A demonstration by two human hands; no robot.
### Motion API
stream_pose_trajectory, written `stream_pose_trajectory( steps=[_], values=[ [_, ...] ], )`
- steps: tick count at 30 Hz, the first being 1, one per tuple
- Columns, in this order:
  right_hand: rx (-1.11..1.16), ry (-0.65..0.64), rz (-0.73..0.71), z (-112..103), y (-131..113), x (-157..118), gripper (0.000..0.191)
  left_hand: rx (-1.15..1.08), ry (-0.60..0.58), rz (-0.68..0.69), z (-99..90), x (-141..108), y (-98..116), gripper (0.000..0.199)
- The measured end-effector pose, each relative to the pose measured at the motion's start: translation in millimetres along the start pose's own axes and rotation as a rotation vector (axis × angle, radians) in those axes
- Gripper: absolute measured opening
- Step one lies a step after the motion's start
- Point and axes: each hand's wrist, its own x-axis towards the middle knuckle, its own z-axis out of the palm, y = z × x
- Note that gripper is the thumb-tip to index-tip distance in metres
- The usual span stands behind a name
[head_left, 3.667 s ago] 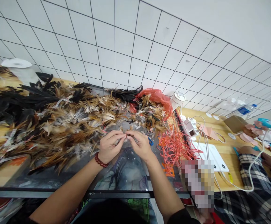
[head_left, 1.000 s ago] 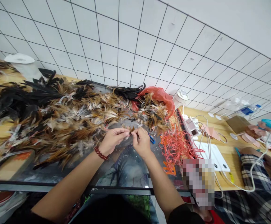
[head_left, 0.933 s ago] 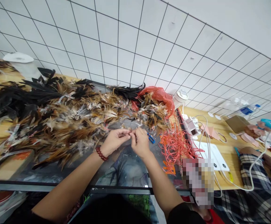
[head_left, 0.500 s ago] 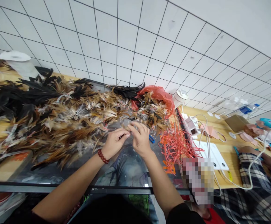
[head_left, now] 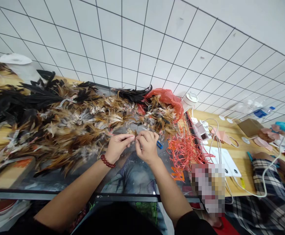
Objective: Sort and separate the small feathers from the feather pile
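Observation:
My left hand point(head_left: 119, 147), with a dark red bead bracelet point(head_left: 107, 162) at the wrist, is closed in a pinch. Its fingertips meet those of my right hand point(head_left: 147, 146), whose fingers are curled. A small brown feather tuft point(head_left: 133, 132) pokes out at the meeting fingertips; the fingers cover most of it. To the left and behind lies a wide heap of brown and white feather bunches point(head_left: 83, 133). Just right of my right hand is a small blue tool point(head_left: 159, 145). Further right lies a tangle of red-orange strings point(head_left: 181, 147).
Long black feathers point(head_left: 41, 94) lie at the back left near a white roll point(head_left: 20, 65). A red plastic bag point(head_left: 167, 95) and a white lidded cup point(head_left: 190, 99) stand at the back. White cables run past a white power strip point(head_left: 224, 160). A person in plaid point(head_left: 270, 182) sits at the right.
My left hand has tightened from a looser hold into a fingertip pinch. My right fingers have curled in and dropped slightly. The feather heap and strings stay put.

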Motion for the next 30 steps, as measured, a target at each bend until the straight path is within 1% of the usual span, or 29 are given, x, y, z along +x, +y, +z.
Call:
stream_pose_trajectory(
  steps=[3,6,11,14,17,19,21,24,25,27,30],
  values=[
    [-0.017,0.012,-0.021,1,-1,-1,0.005,-0.06,0.013,-0.073,1.6,0,2,0.028],
    [-0.006,0.021,-0.01,1,-1,-1,0.004,-0.11,0.007,-0.131,1.4,0,3,0.03],
    [0.011,0.013,0.015,0,-1,-1,0.004,-0.184,-0.005,-0.216,-0.4,2,4,0.028],
    [0.035,0.008,0.038,0,-1,-1,0.004,-0.206,0.005,-0.231,-0.3,2,4,0.025],
    [0.06,-0.006,0.058,0,1,-2,0.004,-0.233,0.018,-0.218,0.1,2,4,0.025],
    [0.09,-0.03,0.06,0,2,-2,0.005,-0.225,0.021,-0.173,-0.6,2,3,0.024],
    [0.169,-0.062,0.056,0,3,-2,0.012,-0.17,0.002,-0.095,-2.3,3,2,0.024],
    [0.353,-0.127,0.042,1,4,-2,0.034,-0.024,-0.068,0.052,-5.5,4,1,0.022],
    [0.401,-0.144,0.04,2,4,-2,0.039,0.036,-0.084,0.102,-6.2,4,1,0.021],
    [0.451,-0.14,0.051,6,4,-2,0.039,0.16,-0.081,0.206,-6.6,2,-1,0.016],
    [0.458,-0.073,0.124,12,2,-3,0.03,0.361,-0.019,0.366,-4.7,-2,-4,0.01]
  ],
)
